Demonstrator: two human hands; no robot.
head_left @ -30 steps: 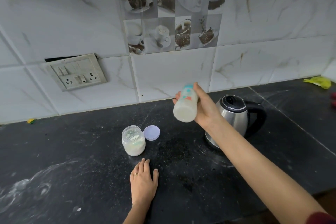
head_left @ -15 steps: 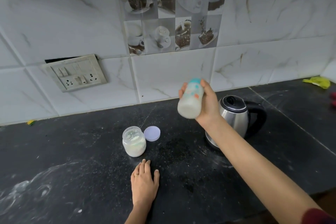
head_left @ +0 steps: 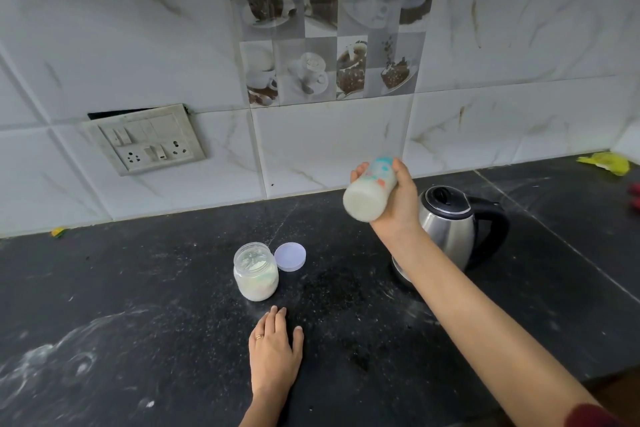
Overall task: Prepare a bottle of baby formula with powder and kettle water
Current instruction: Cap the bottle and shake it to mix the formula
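Note:
My right hand (head_left: 398,201) grips a baby bottle (head_left: 369,192) full of milky white liquid, held in the air and tilted with its base toward me, above the black counter (head_left: 138,305). Its top end is hidden behind my fingers. My left hand (head_left: 275,348) rests flat on the counter, fingers together, holding nothing. Just beyond it stands an uncapped jar of white powder (head_left: 256,270), with its lilac lid (head_left: 290,256) lying beside it on the right. A steel kettle (head_left: 450,222) with a black handle stands behind my right forearm.
A tiled wall rises behind the counter, with a switch and socket plate (head_left: 149,139) at the left. A yellow cloth (head_left: 604,163) lies in the far right corner. White powder smears mark the counter at the lower left (head_left: 52,357).
The bottle in my right hand has shifted up and down and slightly right, its tilt changing between frames. My left hand, the jar and the kettle have stayed put.

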